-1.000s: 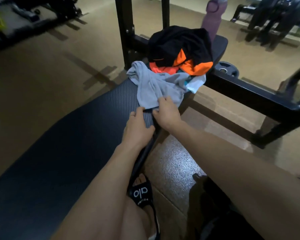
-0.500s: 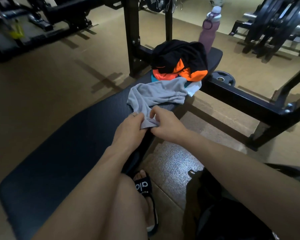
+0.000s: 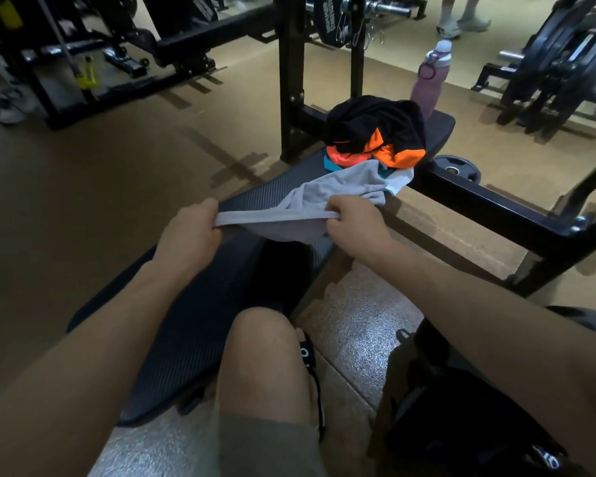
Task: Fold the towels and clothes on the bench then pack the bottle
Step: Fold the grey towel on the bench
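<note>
We saw the tan floor (image 3: 83,208) spread wide and bare on the left of the bench (image 3: 200,315), with lots of room there. The floor on the right was tighter, shut in by a black metal frame (image 3: 489,208) that ran off to the right from the far end of the bench. The long dark bench ran from near us, low on the left, up to the far middle. Its near half lay bare. Its right edge dropped to a shiny speckled strip of floor (image 3: 358,325) beside a bare knee (image 3: 262,342).

Near us on the right sat a black bag (image 3: 461,414) on the floor. We could not tell what was in it.

At the far end of the bench lay a pile of black and orange clothes (image 3: 375,132), with a bit of teal cloth under it. A grey towel (image 3: 327,194) reached from the pile toward us. Its near edge was lifted off the bench and pulled tight between two hands. The left hand (image 3: 193,228) was closed on the left corner. The right hand (image 3: 355,222) was closed on the right corner. The hands were well apart.

The pink bottle (image 3: 430,80) stood upright past the far end of the bench, behind the pile. A round weight plate (image 3: 458,166) lay flat on the floor just right of the bench.
</note>
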The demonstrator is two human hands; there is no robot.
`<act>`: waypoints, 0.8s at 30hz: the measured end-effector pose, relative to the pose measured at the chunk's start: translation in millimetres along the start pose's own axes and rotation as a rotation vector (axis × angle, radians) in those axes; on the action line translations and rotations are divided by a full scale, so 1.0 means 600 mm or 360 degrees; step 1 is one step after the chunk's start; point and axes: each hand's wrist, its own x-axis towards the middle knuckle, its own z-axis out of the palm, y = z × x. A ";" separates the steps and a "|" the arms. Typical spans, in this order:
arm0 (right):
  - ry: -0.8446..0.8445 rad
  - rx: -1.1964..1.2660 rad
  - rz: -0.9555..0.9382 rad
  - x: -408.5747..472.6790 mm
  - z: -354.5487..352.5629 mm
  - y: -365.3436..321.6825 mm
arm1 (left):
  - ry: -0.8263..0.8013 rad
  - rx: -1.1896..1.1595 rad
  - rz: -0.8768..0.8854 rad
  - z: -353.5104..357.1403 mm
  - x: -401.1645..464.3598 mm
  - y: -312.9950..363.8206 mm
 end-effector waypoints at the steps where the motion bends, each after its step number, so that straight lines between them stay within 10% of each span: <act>1: 0.0006 0.0162 0.0032 0.000 -0.003 -0.008 | -0.0052 0.0125 -0.0027 -0.002 -0.002 -0.005; 4: -0.0055 0.0526 0.0042 -0.005 -0.003 -0.050 | -0.0267 0.0217 0.0045 -0.007 -0.012 0.010; 9: -0.0204 0.0834 -0.0002 -0.030 0.040 -0.128 | -0.0297 -0.0665 0.0275 -0.002 -0.038 0.096; 24: -0.0176 0.0760 -0.0040 -0.031 0.050 -0.101 | -0.0389 -0.0821 0.0237 -0.025 -0.032 0.068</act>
